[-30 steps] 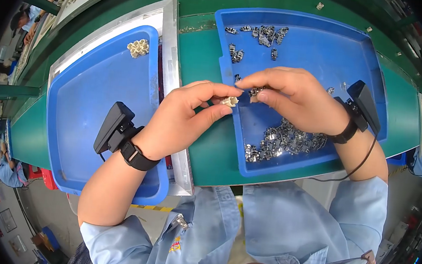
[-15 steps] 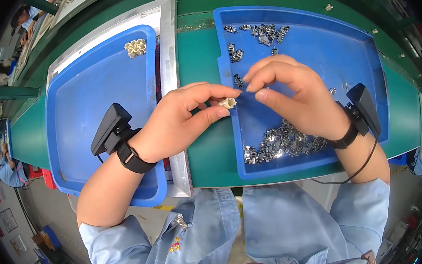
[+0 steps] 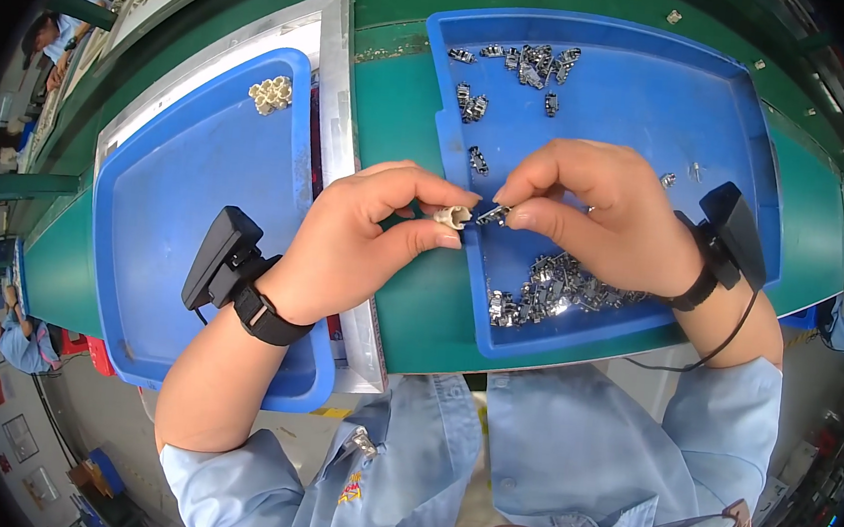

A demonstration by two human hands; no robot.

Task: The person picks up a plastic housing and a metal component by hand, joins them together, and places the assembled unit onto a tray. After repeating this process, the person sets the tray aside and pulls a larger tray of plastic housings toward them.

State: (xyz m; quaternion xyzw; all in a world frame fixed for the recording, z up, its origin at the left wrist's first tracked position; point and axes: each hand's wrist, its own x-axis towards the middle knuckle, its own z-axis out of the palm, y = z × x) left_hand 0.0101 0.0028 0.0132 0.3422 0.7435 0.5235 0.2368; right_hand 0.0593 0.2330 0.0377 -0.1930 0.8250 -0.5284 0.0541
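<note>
Between the thumb and fingers of my left hand (image 3: 377,222) sits a small cream plastic housing (image 3: 453,216), its open end turned to the right. My right hand (image 3: 592,210) pinches a small shiny metal clip (image 3: 493,214) by its right end. The clip's free end points at the housing's opening, a narrow gap away. Both hands meet over the left rim of the right blue tray (image 3: 477,298). In that tray lies a heap of metal clips (image 3: 565,288), partly under my right hand. Smaller groups of clips (image 3: 535,65) lie along its far left side.
A second blue tray (image 3: 199,234) stands on the left, holding a cluster of cream housings (image 3: 270,95) in its far corner. A metal-edged frame (image 3: 342,86) lies under it on the green bench (image 3: 407,322). At far left, another person (image 3: 55,36) sits at the bench.
My right hand has lowered slightly and turned, and the metal clip now shows between its fingertips, close to the housing. My left hand keeps its hold almost unmoved.
</note>
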